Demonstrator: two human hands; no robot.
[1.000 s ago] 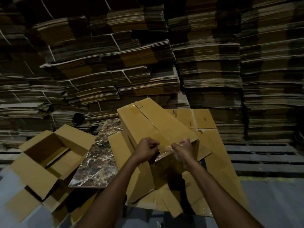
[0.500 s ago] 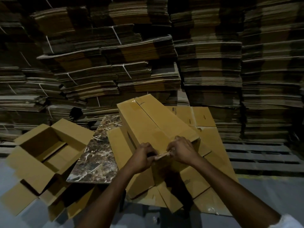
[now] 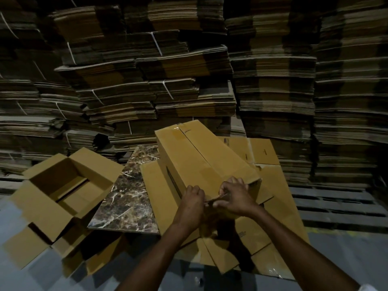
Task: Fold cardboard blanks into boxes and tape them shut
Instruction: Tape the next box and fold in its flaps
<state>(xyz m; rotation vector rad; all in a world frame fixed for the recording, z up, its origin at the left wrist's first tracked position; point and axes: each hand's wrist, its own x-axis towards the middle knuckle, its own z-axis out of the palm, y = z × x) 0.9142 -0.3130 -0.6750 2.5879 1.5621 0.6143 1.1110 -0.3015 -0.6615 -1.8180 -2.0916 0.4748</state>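
At centre frame our left hand (image 3: 192, 199) and right hand (image 3: 235, 198) have drawn closer than a second ago, both pinching the tape strip (image 3: 212, 199) at the closed box's (image 3: 201, 160) near end; we judge sealing nearly finished

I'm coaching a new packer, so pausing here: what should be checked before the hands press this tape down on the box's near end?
1. On the closed box, top flaps meet at the seam: ok.
2. A glossy tape patch covers the seam's far end: ok.
3. Both the left hand and right hand pinch the tape strip: ok.
4. Strip centred on the seam: cannot tell, hands cover it.
5. Box steady on the flat blanks: cannot tell; it sits tilted.
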